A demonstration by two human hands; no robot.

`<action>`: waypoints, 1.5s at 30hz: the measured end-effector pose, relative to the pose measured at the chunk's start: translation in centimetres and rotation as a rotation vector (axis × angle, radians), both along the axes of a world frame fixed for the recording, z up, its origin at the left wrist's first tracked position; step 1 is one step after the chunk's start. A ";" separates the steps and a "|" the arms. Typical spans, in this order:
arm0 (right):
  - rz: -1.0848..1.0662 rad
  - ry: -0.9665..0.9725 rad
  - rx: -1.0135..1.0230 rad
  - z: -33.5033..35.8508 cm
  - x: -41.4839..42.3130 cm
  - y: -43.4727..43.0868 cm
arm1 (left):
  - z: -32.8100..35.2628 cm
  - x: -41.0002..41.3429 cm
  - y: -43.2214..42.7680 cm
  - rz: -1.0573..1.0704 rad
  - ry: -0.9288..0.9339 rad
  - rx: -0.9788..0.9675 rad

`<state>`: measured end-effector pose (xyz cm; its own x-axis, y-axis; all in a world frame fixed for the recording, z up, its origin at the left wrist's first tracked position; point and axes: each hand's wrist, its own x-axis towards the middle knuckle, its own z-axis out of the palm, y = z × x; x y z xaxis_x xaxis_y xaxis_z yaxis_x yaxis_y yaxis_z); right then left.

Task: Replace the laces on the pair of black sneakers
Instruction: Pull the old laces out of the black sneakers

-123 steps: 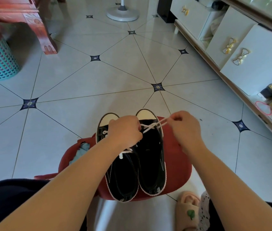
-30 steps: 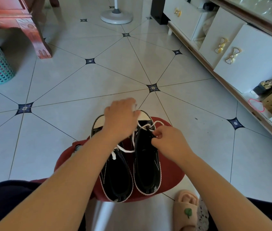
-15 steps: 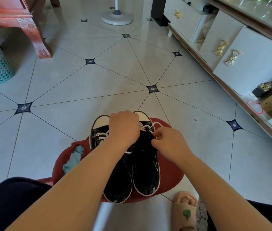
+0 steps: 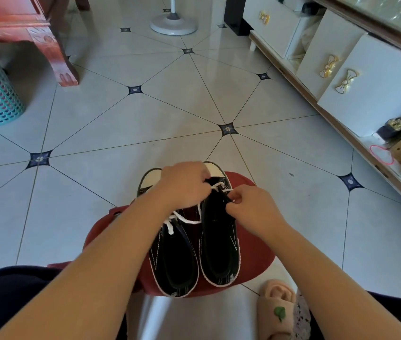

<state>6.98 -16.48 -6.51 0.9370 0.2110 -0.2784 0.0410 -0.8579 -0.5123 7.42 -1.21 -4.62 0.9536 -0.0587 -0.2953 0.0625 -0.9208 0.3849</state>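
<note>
Sneakers, black pr., side by side on near red stool. L hand grips white lace over far eyelets of right shoe. R hand, pulled wide 4 s ago, now back in, pinching same lace: slack taken up, next eyelet due.

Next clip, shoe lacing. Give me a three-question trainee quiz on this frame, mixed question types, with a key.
1. True or false: the left sneaker and the right sneaker both stand on the red stool.
2. The left hand and the right hand work at which sneaker's eyelets? A left, B right, C neither.
3. Fill in: the lace they pinch is ____ in colour.
Key: 1 true; 2 B; 3 white.
</note>
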 end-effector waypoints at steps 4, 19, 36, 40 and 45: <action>0.011 -0.006 -0.016 0.0 0.1 0.1 | -2.6 0.4 -1.5 -0.063 -0.062 0.135; -0.001 -0.006 -0.011 0.1 0.1 0.3 | 2.4 0.1 2.9 0.275 -0.034 -0.176; 0.087 -0.130 -0.072 -1.8 2.8 2.8 | -2.7 -0.4 -0.7 0.147 -0.066 0.004; -0.288 -0.024 0.365 0.0 3.1 2.0 | -2.1 -0.3 -0.7 0.163 -0.079 0.007; -0.507 0.154 0.899 2.4 3.5 0.2 | -2.3 -0.8 -0.5 0.242 -0.077 -0.067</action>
